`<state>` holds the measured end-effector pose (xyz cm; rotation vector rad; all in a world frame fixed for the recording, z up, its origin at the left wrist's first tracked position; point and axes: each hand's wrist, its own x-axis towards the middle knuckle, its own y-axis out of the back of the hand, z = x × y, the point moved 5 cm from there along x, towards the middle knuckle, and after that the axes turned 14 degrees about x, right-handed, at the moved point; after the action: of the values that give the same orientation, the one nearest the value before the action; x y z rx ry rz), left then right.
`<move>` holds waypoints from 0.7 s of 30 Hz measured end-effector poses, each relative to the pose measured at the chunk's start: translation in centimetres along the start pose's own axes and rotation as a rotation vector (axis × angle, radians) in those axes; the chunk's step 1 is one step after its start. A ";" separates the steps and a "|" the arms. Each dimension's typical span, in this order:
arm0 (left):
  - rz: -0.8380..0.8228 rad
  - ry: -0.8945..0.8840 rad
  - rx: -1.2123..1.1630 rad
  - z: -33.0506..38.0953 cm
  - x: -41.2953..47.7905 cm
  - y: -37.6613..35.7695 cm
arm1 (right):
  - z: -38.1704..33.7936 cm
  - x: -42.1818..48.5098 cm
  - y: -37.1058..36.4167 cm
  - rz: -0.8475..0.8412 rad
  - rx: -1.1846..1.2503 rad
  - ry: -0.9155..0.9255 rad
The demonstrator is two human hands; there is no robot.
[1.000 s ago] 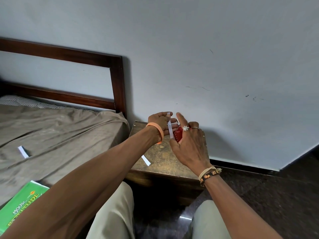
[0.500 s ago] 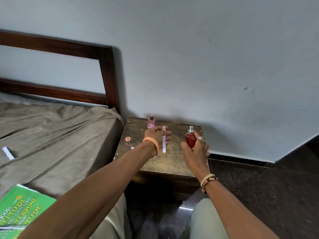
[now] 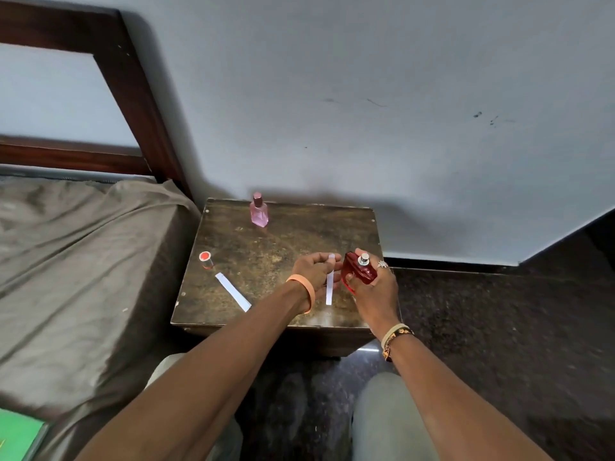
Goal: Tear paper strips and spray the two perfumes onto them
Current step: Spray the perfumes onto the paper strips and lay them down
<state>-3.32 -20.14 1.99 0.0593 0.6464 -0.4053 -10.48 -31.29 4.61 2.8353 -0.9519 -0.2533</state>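
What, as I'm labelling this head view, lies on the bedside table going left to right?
Red cap → loose paper strip → pink perfume bottle → held paper strip, pinched by the left hand → red perfume bottle, gripped by the right hand.

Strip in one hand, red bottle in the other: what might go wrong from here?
The red bottle in the right hand is tilted; its nozzle may not face the paper strip pinched by the left hand, so spray could miss.
The loose strip lies near the front edge of the table, beside the left forearm, which might sweep it off.
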 end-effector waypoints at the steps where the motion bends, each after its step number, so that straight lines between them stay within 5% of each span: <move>1: -0.011 -0.001 -0.011 -0.2 0.4 -0.3 | 0.3 0.3 0.1 0.009 0.009 -0.017; 21: -0.016 0.047 -0.032 -1.1 -0.5 3.1 | 1.3 1.3 -0.3 0.055 -0.267 0.011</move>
<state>-3.16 -16.94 1.15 0.0335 0.6997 -0.4098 -9.52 -31.93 3.14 2.5622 -0.9171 -0.3309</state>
